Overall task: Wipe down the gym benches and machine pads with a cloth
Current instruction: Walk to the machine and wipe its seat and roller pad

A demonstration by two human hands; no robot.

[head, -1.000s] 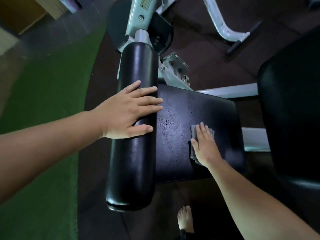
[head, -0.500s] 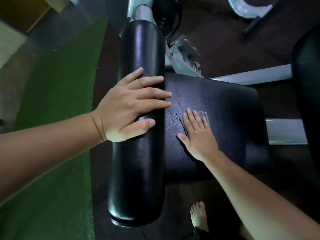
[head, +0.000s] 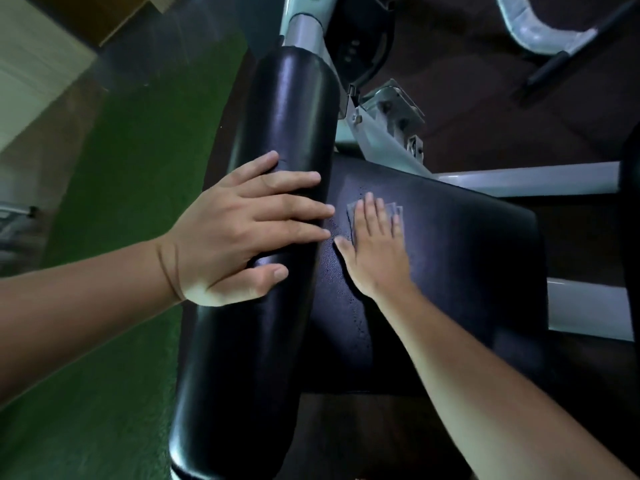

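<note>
- Fingers (head: 372, 216) of my right hand (head: 377, 254) lay straight and close together, flat on the cloth (head: 350, 213). They pinned it by pressure alone; nothing curled round it.
- The cloth sat on the seat (head: 467, 271) near its left edge, toward the far left corner. Only thin margins of it showed past my fingertips and beside my index finger.
- My left hand (head: 239, 237) rested across the roller (head: 280, 109), fingers straight and a little spread, thumb apart on the near side, gripping nothing.
- The hands were close: my left fingertips overhung the seat's left edge, just beside my right thumb.
- Droplets (head: 358, 320) dotted the seat along that left edge, nearer to me than the cloth. I judged that strip not yet wiped.
- What could go wrong:
  - The cloth was small and held only by a flat press, so on a wet, grained surface it could bunch or slip from under my palm. Bare skin would then smear the pad.
  - I could not tell whether the roller turned freely. If it did, weight on my left hand could roll it and pitch me forward.
  - A stroke leftward would run into my own left fingertips. A stroke past the far edge could catch the cloth on the bracket (head: 389, 109).
  - The seat's right half and near edge looked easy to skip.
</note>
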